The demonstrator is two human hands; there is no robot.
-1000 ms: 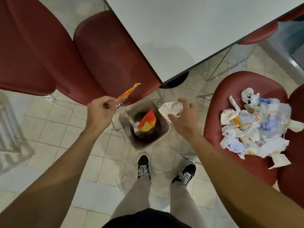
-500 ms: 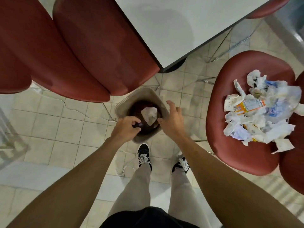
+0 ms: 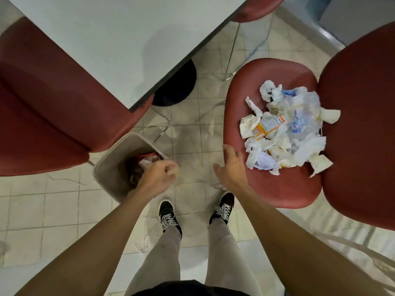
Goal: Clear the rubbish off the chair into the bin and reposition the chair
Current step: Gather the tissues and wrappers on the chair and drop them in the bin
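A pile of rubbish [image 3: 284,133], crumpled white tissues, clear plastic and an orange carton, lies on the seat of the red chair [image 3: 271,189] at the right. A grey bin [image 3: 111,167] with wrappers inside stands on the floor at the left, partly under another red chair. My left hand [image 3: 157,177] hovers at the bin's near right rim with its fingers curled; whether it grips the rim is unclear. My right hand [image 3: 230,167] is open with fingers spread over the seat's left front edge, just short of the pile.
A white table [image 3: 96,39] fills the top left, its black round base [image 3: 177,86] behind the bin. Red chairs [image 3: 53,116] stand at the left, and another chair's edge [image 3: 256,9] shows at the top. My shoes [image 3: 170,216] stand on tiled floor between bin and chair.
The orange wrapper and the paper left my hands and lie in the bin. My right hand has swung right, from the bin to the chair seat. The view has turned toward the chair.
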